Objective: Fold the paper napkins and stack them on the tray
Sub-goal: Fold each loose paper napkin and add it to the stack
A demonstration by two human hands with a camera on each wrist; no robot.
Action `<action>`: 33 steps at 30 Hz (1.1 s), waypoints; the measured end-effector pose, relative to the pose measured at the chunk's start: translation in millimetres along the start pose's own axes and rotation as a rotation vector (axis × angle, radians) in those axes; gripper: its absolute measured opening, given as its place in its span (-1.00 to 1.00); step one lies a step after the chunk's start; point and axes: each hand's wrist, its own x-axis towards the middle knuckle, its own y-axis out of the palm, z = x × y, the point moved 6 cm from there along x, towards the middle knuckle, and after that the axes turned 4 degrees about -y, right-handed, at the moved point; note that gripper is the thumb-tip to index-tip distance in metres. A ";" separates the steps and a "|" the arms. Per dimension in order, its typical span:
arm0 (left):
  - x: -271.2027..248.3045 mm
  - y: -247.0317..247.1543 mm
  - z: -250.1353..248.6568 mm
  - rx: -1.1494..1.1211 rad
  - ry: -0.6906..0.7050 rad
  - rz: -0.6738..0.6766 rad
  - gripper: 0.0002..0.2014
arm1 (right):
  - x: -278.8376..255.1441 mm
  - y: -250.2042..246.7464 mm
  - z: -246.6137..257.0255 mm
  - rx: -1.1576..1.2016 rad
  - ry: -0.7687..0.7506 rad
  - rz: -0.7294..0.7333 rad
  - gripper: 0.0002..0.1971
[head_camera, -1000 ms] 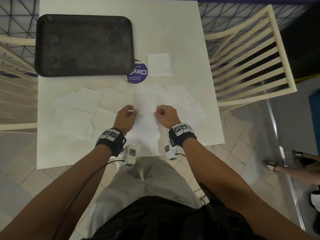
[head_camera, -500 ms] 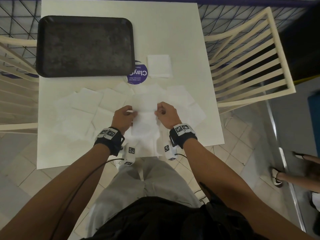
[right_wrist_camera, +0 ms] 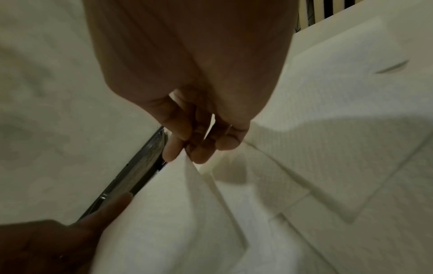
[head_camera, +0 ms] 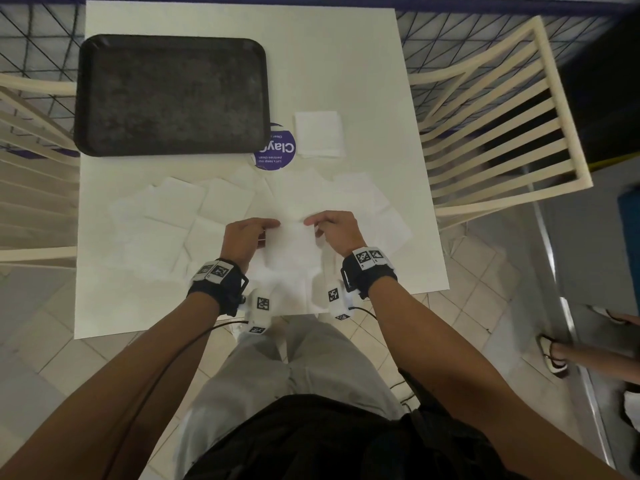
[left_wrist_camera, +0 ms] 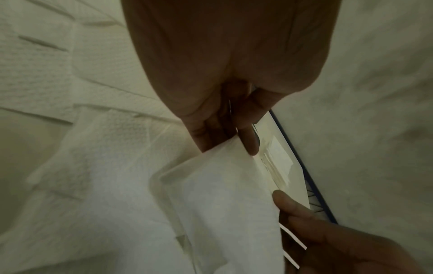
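Both hands hold one white paper napkin (head_camera: 292, 247) above the near part of the white table (head_camera: 346, 64). My left hand (head_camera: 247, 239) pinches its left upper corner (left_wrist_camera: 225, 146) between thumb and fingers. At the right upper corner (right_wrist_camera: 185, 157) my right hand (head_camera: 334, 230) does the same. The napkin (left_wrist_camera: 222, 204) hangs doubled below the fingers. Several unfolded napkins (head_camera: 180, 220) lie spread under and around the hands. One folded napkin (head_camera: 318, 133) lies beside the dark tray (head_camera: 171, 95), which holds nothing.
A round purple sticker (head_camera: 275, 150) shows between the tray and the folded napkin. Cream slatted chairs stand at the right (head_camera: 502, 126) and the left (head_camera: 31, 161) of the table. Another person's foot (head_camera: 554, 355) is on the floor at the right.
The napkin between my hands has become shorter: its far end has come down toward me, so it now hangs doubled. Both hands have drawn slightly apart and kept their pinch.
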 end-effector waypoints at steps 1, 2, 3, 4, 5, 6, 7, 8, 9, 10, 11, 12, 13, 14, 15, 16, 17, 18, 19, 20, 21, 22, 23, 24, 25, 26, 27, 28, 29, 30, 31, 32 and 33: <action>1.3 -0.8 0.9 0.002 0.000 -0.004 -0.66 | 0.1 -0.2 1.0 0.012 0.000 -0.006 -0.54; 3.1 -1.9 1.6 0.012 0.007 -0.014 -0.73 | 0.4 -0.5 2.1 0.019 0.000 -0.010 -0.55; 4.4 -2.9 1.1 0.039 0.024 -0.029 -0.80 | 1.2 -0.3 2.1 0.021 0.002 -0.012 -0.56; 6.8 -4.3 1.5 0.077 0.048 -0.046 -0.85 | 1.3 0.1 2.9 0.021 0.004 -0.013 -0.57; 8.7 -5.6 1.9 0.120 0.069 -0.060 -0.88 | 1.6 0.5 3.7 0.021 0.004 -0.014 -0.59; 10.2 -6.4 2.3 0.152 0.083 -0.069 -0.88 | 2.1 1.0 4.4 0.020 -0.002 -0.015 -0.61; 11.1 -7.0 2.5 0.172 0.092 -0.077 -0.89 | 2.0 1.6 6.5 0.014 -0.013 -0.016 -0.64; 11.7 -7.3 2.0 0.188 0.103 -0.084 -0.90 | 1.7 2.7 9.3 0.001 -0.028 -0.016 -0.70; 11.3 -7.3 0.6 0.210 0.117 -0.091 -0.91 | 1.8 4.0 12.5 -0.015 -0.047 -0.014 -0.79; 11.0 -6.6 -1.2 0.234 0.129 -0.089 -0.89 | 1.5 6.3 16.3 -0.039 -0.069 -0.004 -0.86; 10.3 -4.8 -3.1 0.253 0.139 -0.079 -0.88 | 1.8 9.2 19.9 -0.074 -0.100 0.008 -0.87; 9.8 -2.5 -4.6 0.266 0.148 -0.062 -0.88 | 2.0 12.9 23.4 -0.111 -0.138 0.023 -0.86; 8.8 0.1 -6.4 0.282 0.160 -0.046 -0.87 | 2.3 17.2 26.5 -0.145 -0.176 0.037 -0.87; 8.2 2.5 -8.2 0.304 0.180 -0.035 -0.86 | 3.0 21.5 28.6 -0.176 -0.209 0.049 -0.90; 7.0 4.7 -10.6 0.329 0.203 -0.025 -0.85 | 3.2 24.8 30.4 -0.203 -0.234 0.055 -0.93; 5.7 6.4 -12.7 0.350 0.221 -0.020 -0.86 | 3.2 27.0 31.9 -0.225 -0.246 0.053 -0.95; 4.2 7.5 -14.8 0.366 0.232 -0.020 -0.88 | 3.1 27.8 32.9 -0.239 -0.246 0.045 -0.96; 3.2 8.1 -16.3 0.381 0.237 -0.021 -0.90 | 3.3 28.1 33.6 -0.251 -0.242 0.038 -0.97; 2.1 8.3 -16.9 0.401 0.239 -0.019 -0.93 | 3.8 28.5 33.4 -0.265 -0.234 0.036 -0.96; 1.6 8.5 -17.1 0.426 0.244 -0.017 -0.95 | 4.2 28.8 33.0 -0.281 -0.225 0.040 -0.96; 1.5 8.2 -16.8 0.453 0.253 -0.019 -0.96 | 4.3 28.7 32.6 -0.293 -0.220 0.045 -0.94; 1.9 7.6 -16.6 0.473 0.263 -0.026 -0.95 | 4.1 27.5 31.9 -0.295 -0.219 0.047 -0.93; 3.4 5.8 -15.7 0.479 0.268 -0.038 -0.92 | 3.9 24.1 31.4 -0.284 -0.217 0.044 -0.93; 5.2 3.3 -14.3 0.470 0.264 -0.052 -0.88 | 3.9 19.2 30.5 -0.263 -0.210 0.039 -0.93; 6.7 0.7 -13.5 0.453 0.253 -0.066 -0.86 | 3.7 13.3 29.8 -0.237 -0.197 0.032 -0.94; 8.1 -1.9 -12.5 0.435 0.240 -0.078 -0.86 | 4.1 7.7 28.4 -0.210 -0.183 0.026 -0.95; 8.4 -3.4 -12.6 0.422 0.232 -0.084 -0.88 | 4.6 3.0 27.1 -0.189 -0.168 0.022 -0.94; 8.2 -3.9 -13.3 0.409 0.231 -0.086 -0.91 | 5.1 -0.2 26.1 -0.173 -0.157 0.020 -0.91; 7.5 -3.5 -14.2 0.390 0.236 -0.084 -0.93 | 5.7 -2.1 25.6 -0.158 -0.149 0.014 -0.86; 7.1 -3.1 -15.1 0.359 0.244 -0.083 -0.94 | 6.6 -3.2 24.8 -0.140 -0.144 0.002 -0.81; 7.1 -3.6 -15.2 0.325 0.250 -0.085 -0.94 | 6.9 -4.3 24.9 -0.121 -0.141 -0.016 -0.76; 7.7 -4.8 -15.0 0.296 0.249 -0.086 -0.95 | 7.7 -5.3 25.0 -0.102 -0.139 -0.035 -0.72; 9.2 -6.3 -13.1 0.278 0.233 -0.085 -0.95 | 8.5 -6.2 25.1 -0.082 -0.138 -0.047 -0.71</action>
